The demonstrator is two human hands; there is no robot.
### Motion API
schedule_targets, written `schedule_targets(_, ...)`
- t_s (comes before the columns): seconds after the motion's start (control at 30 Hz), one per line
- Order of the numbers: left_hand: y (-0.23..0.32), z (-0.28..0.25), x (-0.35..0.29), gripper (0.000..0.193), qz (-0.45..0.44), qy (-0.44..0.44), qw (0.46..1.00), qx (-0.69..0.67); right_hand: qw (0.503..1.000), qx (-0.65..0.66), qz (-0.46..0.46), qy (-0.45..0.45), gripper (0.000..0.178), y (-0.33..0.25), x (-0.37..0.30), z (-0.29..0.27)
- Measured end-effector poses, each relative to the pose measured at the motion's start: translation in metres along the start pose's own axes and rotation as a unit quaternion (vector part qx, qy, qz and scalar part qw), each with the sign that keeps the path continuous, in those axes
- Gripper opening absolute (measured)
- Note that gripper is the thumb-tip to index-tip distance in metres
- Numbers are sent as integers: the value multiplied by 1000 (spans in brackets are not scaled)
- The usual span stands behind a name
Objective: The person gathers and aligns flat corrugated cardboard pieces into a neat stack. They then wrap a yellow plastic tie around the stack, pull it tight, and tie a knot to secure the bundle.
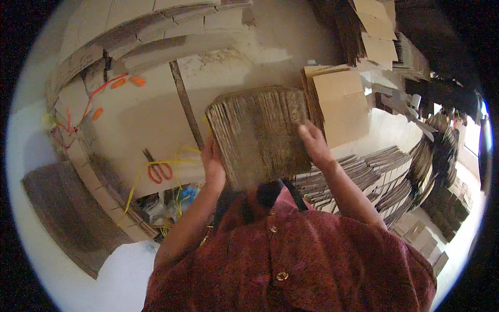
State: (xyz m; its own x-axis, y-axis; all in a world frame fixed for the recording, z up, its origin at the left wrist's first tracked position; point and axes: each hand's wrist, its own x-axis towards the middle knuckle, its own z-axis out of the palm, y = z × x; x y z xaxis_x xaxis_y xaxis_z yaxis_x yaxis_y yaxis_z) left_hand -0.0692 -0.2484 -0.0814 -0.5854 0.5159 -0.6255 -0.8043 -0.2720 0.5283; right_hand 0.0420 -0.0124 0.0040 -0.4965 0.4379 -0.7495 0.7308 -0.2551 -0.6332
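Observation:
A thick stack of flat cardboard sheets (pixel 260 135) is held on edge between my two hands, its layered edges facing up. My left hand (pixel 212 164) presses against its left side, with most of the fingers hidden. On the right side my right hand (pixel 315 145) clamps the stack, the thumb lying over its edge. Left of my left hand, a pair of scissors (pixel 158 170) with orange handles rests on the table. Yellow strapping (pixel 183 162) lies loosely between the scissors and my left wrist.
Orange pieces (pixel 119 83) and red strap (pixel 93 93) lie at the table's far left. A dark strip (pixel 186 104) crosses the tabletop (pixel 140 114). Cardboard sheets (pixel 340 104) stand at right, above rows of stacked cardboard (pixel 358 174). Another cardboard stack (pixel 67 208) is at lower left.

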Motion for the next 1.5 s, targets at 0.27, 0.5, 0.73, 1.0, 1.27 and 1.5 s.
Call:
schedule_targets(0.27, 41, 45, -13, 32, 75, 160, 936, 305, 990, 77, -109, -52, 59, 38, 17, -9)
schedule_targets(0.5, 9, 92, 10, 51, 393, 28, 769, 503, 993, 84, -75, -41, 63, 32, 18, -20)
schedule_targets(0.73, 21, 96, 1, 50, 332, 1, 840, 430, 984, 142, -84, -69, 60, 49, 30, -26)
schedule_targets(1.0, 132, 37, 27, 17, 188, 151, 719, 651, 977, 17, -200, 79, 61, 56, 31, -29)
schedule_targets(1.27, 131, 134, 68, 16, 373, -143, 558, 728, 970, -1, -243, 24, 28, -114, 18, 9)
schedule_targets(1.5, 136, 115, 91, 20, 345, -125, 621, 692, 973, 80, -207, -58, 21, -132, 85, 18)
